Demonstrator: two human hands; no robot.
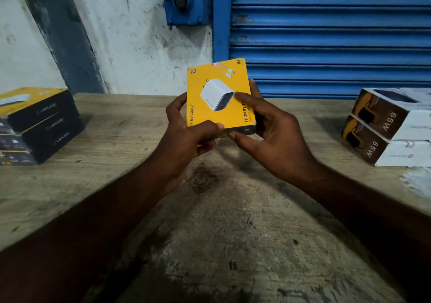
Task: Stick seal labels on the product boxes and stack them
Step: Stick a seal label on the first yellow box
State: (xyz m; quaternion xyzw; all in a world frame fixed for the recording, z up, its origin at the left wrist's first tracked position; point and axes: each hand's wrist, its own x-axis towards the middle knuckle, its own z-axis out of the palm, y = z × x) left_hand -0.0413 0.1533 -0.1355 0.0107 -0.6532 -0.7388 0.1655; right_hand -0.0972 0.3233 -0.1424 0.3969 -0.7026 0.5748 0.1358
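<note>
Yellow product box (218,97), centre frame, gripped by left hand (186,137) and right hand (275,139); any seal wants thumbing flat over the edge.

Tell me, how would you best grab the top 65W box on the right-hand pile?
Probably from above, thumb on its white near side, fingers over the far side: the top 65W box lies flat on the lower box, so its underside is covered. The left hand and right hand both hold the yellow box, so one must let go first.
</note>
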